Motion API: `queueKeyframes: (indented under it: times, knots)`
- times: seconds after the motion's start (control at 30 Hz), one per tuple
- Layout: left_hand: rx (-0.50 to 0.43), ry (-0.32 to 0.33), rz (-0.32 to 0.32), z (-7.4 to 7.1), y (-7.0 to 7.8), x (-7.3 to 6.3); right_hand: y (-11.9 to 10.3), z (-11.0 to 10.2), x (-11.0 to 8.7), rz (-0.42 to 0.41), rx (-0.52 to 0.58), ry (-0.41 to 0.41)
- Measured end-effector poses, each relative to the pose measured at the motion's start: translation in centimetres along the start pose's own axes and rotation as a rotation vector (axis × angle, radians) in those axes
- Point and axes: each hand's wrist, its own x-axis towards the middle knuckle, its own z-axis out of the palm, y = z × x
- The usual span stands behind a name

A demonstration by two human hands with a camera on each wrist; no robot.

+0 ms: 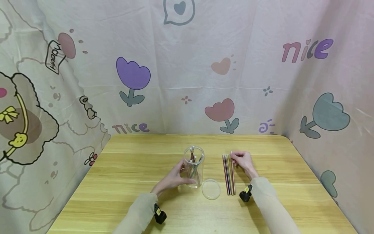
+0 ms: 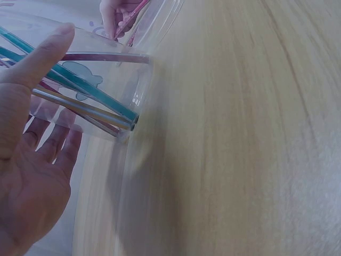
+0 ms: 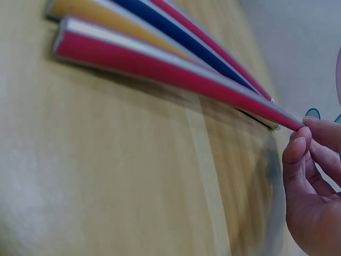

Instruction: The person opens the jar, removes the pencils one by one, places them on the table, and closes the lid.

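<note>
My left hand (image 1: 173, 178) holds a clear cylindrical jar (image 1: 201, 177) upright on the table, thumb on the near side and fingers round the far side. Several pencils lean inside it, among them a teal pencil (image 2: 96, 92) and a gold one (image 2: 88, 108) in the left wrist view. With thumb and fingertips my right hand (image 1: 244, 161) pinches the far end of a red pencil (image 3: 160, 76) with a silver stripe. Beside that pencil lie a yellow pencil (image 3: 114, 22), a blue pencil (image 3: 184, 37) and another red one (image 3: 213, 48), roughly parallel.
A clear round lid (image 1: 211, 189) lies flat on the wooden table (image 1: 125, 182), between the jar and the row of pencils. Behind the table hangs a printed cloth (image 1: 181, 65), and more cloth stands at both sides. A small black camera sits on each wrist.
</note>
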Motion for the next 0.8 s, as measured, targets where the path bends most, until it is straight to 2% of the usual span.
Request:
queueKeyframes:
  times: [0.8]
  knots:
    - [-0.009,-0.003,0.0,0.01,0.16,-0.02,0.48,0.48,0.58,-0.013,-0.163,-0.005]
